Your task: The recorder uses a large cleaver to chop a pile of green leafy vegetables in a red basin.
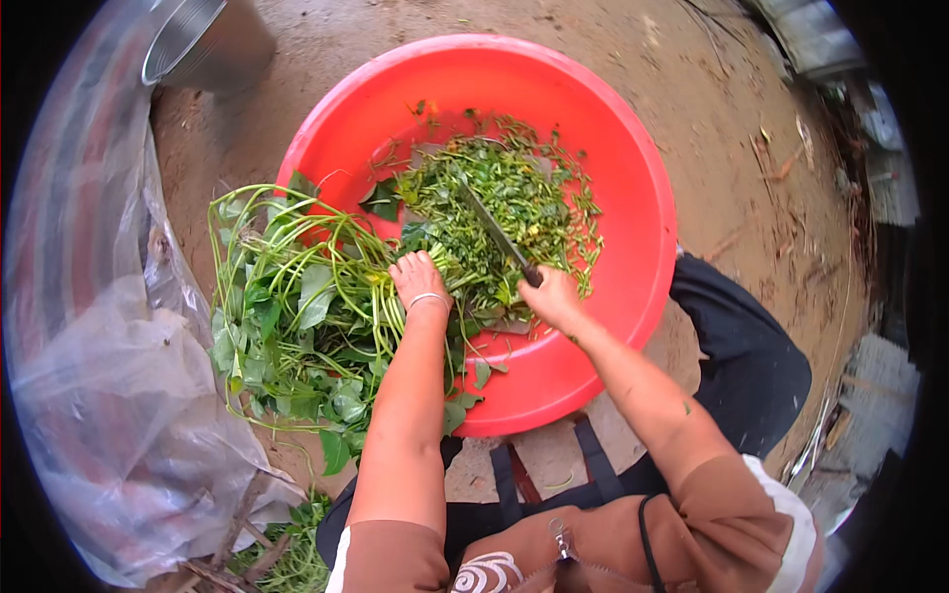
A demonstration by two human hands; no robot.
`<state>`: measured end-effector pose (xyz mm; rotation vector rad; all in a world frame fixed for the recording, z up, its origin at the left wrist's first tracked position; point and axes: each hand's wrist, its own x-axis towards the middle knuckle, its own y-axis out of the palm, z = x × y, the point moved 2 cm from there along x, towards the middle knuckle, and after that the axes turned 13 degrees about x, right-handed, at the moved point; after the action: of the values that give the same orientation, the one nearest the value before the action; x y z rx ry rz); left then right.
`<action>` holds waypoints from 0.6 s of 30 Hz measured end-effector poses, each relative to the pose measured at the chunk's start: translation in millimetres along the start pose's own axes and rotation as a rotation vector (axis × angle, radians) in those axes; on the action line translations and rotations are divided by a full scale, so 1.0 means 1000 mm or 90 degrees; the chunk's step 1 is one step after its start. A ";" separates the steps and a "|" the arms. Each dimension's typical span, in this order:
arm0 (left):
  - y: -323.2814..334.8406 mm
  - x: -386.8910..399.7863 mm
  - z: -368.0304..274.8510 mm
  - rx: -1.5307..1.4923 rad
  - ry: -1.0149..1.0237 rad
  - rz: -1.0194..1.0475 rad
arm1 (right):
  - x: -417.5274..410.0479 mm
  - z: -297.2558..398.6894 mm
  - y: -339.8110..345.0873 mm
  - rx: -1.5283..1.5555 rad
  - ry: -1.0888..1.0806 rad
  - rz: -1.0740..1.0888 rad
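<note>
My left hand, with a bracelet at the wrist, grips a bundle of leafy green vines near its cut ends. The long stems and leaves hang over the left rim of a wide red plastic basin. My right hand is closed on the dark handle of a knife. Its blade points up and left, over a heap of chopped greens in the basin. Parts of a flat board show from under the heap.
A metal bucket stands on the dirt ground at the upper left. Clear plastic sheeting covers the left side. More greens and sticks lie at the lower left. Weathered boards and debris line the right edge.
</note>
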<state>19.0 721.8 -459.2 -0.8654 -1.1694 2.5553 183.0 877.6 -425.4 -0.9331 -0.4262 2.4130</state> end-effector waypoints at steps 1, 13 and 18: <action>-0.015 0.000 -0.003 -0.004 0.043 0.074 | 0.005 0.006 -0.021 -0.007 -0.014 -0.025; -0.077 0.042 0.044 0.191 0.270 0.091 | -0.106 -0.066 0.000 0.180 0.222 -0.080; -0.048 0.039 0.053 0.112 0.267 0.206 | -0.152 -0.033 0.047 0.492 0.377 -0.016</action>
<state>-46.1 736.4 -413.4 -1.5529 -0.7181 2.4769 285.6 756.8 -390.1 -1.1562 0.6555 1.8716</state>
